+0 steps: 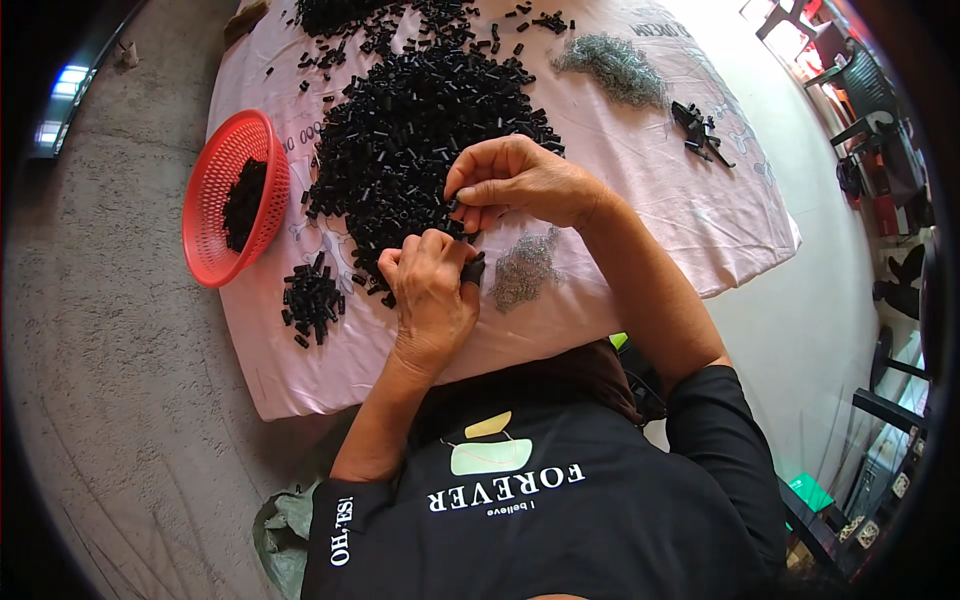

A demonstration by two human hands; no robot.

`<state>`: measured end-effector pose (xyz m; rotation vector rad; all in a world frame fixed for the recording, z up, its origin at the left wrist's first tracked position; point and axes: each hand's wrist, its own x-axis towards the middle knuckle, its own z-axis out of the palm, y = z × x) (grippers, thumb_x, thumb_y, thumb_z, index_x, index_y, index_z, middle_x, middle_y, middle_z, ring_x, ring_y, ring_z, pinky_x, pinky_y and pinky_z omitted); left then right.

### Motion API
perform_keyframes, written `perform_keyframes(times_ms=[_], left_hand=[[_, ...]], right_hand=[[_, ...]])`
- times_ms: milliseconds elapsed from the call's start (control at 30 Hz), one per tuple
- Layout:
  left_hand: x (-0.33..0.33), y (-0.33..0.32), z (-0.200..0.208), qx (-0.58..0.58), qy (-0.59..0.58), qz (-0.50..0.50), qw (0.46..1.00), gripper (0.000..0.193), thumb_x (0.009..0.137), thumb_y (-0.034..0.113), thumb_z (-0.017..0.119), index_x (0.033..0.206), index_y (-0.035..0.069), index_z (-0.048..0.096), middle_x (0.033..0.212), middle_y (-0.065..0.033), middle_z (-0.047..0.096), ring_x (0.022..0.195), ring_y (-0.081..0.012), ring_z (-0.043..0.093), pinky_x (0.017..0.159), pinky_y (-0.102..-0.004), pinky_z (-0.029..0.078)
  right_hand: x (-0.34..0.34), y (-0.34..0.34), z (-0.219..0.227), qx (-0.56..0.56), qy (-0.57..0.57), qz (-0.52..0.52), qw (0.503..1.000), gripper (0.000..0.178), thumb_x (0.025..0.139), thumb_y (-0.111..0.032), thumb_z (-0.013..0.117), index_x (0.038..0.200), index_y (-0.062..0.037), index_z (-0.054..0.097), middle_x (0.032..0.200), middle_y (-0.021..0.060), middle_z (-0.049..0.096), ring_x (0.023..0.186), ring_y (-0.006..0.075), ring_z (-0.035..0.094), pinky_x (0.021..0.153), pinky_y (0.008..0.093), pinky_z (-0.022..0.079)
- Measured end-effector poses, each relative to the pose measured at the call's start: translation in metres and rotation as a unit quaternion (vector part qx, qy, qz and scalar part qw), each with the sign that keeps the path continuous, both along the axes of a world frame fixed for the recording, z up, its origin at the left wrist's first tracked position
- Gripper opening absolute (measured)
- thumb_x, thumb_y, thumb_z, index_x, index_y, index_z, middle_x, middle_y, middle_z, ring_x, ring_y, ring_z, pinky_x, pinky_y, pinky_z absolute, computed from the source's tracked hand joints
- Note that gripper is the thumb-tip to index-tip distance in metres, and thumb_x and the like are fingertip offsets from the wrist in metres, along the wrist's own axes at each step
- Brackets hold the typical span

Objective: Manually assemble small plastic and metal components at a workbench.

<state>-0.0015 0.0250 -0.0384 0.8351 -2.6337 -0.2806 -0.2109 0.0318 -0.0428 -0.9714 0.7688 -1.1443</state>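
Note:
My left hand (430,285) is closed at the near edge of a large heap of small black tube-shaped pieces (400,130). Between its thumb and forefinger a dark black piece (474,269) shows; the curled fingers hide part of it. Just above and to the right, my right hand (525,182) pinches a small black plastic tube (453,205) over the heap. Close by my left hand, on its right, lies a small pile of fine silver metal pieces that look like springs (526,270). A smaller pile of black tubes (313,300) is to the left of my left hand.
A red perforated basket (198,225) with dark pieces inside stands tilted at the left table edge. Farther right on the pale cloth (690,225) lie a larger silver pile (612,70) and several black clip-like parts (700,132). Furniture lines the far right.

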Motion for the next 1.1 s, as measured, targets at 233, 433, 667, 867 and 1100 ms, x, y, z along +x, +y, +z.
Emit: perform_keyframes(times_ms=[233, 433, 667, 867, 1100], left_hand=[[0.007, -0.005, 0.009, 0.123, 0.124, 0.029, 0.984, 0.026, 0.071, -0.005, 0.055, 0.094, 0.004, 0.063, 0.087, -0.0092, 0.062, 0.085, -0.0259, 0.061, 0.081, -0.0385, 0.046], [0.008, -0.007, 0.023, 0.255, 0.248, 0.076, 0.931, 0.031, 0.071, -0.012, 0.052, 0.099, 0.0, 0.06, 0.085, -0.0102, 0.066, 0.078, -0.0182, 0.065, 0.074, -0.0299, 0.052], [0.007, -0.01, 0.023, 0.216, 0.267, 0.075, 0.936, 0.032, 0.069, -0.013, 0.053, 0.097, 0.001, 0.062, 0.084, -0.0085, 0.066, 0.078, -0.0172, 0.065, 0.074, -0.0288, 0.052], [0.006, -0.01, 0.024, 0.202, 0.265, 0.051, 0.942, 0.032, 0.068, -0.013, 0.054, 0.095, 0.001, 0.063, 0.088, -0.0087, 0.066, 0.08, -0.0186, 0.065, 0.074, -0.029, 0.051], [0.005, -0.014, 0.028, 0.139, 0.263, -0.007, 0.955, 0.029, 0.068, -0.014, 0.054, 0.092, 0.001, 0.062, 0.089, -0.0118, 0.065, 0.081, -0.0237, 0.066, 0.076, -0.0305, 0.052]], right_hand=[[0.0, -0.001, -0.001, -0.007, 0.003, 0.004, 1.0, 0.014, 0.094, -0.009, 0.064, 0.104, 0.0, 0.066, 0.085, 0.0047, 0.07, 0.074, 0.0082, 0.067, 0.067, 0.0201, 0.055], [0.002, 0.0, -0.001, 0.001, 0.007, 0.006, 1.0, 0.014, 0.094, -0.009, 0.063, 0.104, 0.0004, 0.066, 0.085, 0.005, 0.07, 0.074, 0.0091, 0.068, 0.067, 0.0204, 0.054], [0.002, -0.001, -0.002, -0.005, 0.005, 0.023, 1.0, 0.015, 0.094, -0.009, 0.063, 0.105, 0.0009, 0.065, 0.089, 0.0063, 0.07, 0.076, 0.0099, 0.069, 0.068, 0.0201, 0.055], [0.003, -0.002, -0.004, -0.004, -0.001, 0.03, 1.0, 0.015, 0.094, -0.009, 0.062, 0.105, 0.0016, 0.065, 0.09, 0.0076, 0.07, 0.077, 0.0112, 0.07, 0.069, 0.0203, 0.057], [0.005, -0.002, -0.003, 0.002, -0.001, 0.032, 0.999, 0.015, 0.095, -0.007, 0.061, 0.105, 0.0025, 0.065, 0.09, 0.0086, 0.07, 0.077, 0.0118, 0.07, 0.069, 0.0211, 0.057]])
